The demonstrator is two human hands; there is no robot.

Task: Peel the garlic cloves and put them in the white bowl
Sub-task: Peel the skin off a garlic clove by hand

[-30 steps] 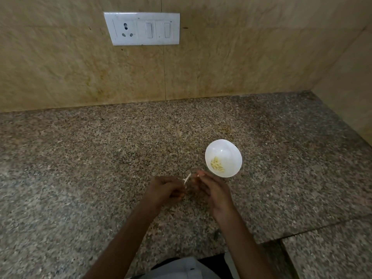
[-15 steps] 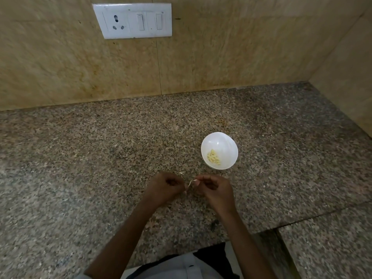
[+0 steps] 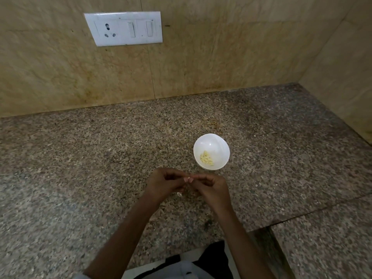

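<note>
Left hand (image 3: pixel 163 183), right hand (image 3: pixel 211 187): fingers curled, tips touching; cannot tell what they hold. Bowl (image 3: pixel 213 138), holding cloves (image 3: pixel 206 158), at 1 o'clock.

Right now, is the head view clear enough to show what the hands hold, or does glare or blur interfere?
Head view: sharp centre, small glare spot inside the white bowl, wide-angle bowing at the wall; left hand and right hand are dim, anything between them too small to tell.
</note>
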